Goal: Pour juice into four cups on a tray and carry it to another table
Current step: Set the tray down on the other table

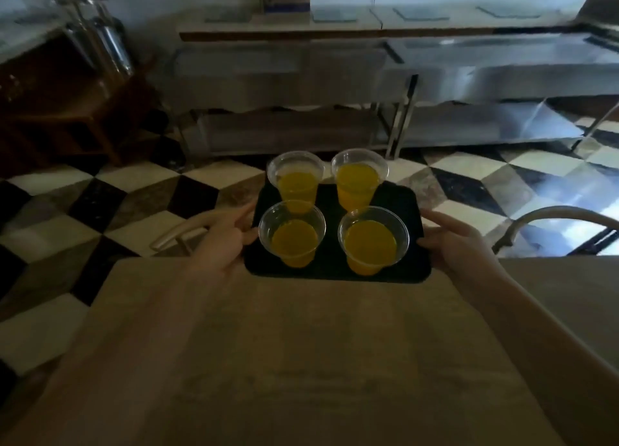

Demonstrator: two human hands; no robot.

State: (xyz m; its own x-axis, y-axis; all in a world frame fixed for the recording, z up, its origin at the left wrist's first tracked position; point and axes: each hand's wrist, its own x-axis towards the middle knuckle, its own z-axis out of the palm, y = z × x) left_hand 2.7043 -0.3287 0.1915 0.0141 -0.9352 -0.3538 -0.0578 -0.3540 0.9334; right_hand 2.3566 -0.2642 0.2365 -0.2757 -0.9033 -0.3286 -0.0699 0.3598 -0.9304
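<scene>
A pale wooden counter [284,345] fills the near part of the view; both bare forearms reach forward over it from the lower corners. At its far edge sits or hovers a black tray [330,208]; whether the tray rests on the wood or is held just above it cannot be told, and its far half overhangs the floor. The left hand [222,236] is closed on the tray's left edge, thumb on top and fingers tucked below; the right hand [452,236] grips the right edge in the same way. Four clear plastic cups stand upright on the tray in two rows, each partly full of orange juice; the near left cup [292,234] and near right cup [372,239] are close to the near rim; the far left cup [296,181] and far right cup [359,179] stand just behind them, their rims nearly touching. Curved chair backs show beside each hand, one at left [187,226] and one at right [562,216]. Beyond lies a checkered floor [100,204] of black, white and grey tiles; farther off, long steel benches [435,74] with lower shelves run along the wall; dark wooden furniture [57,110] stands at far left.
</scene>
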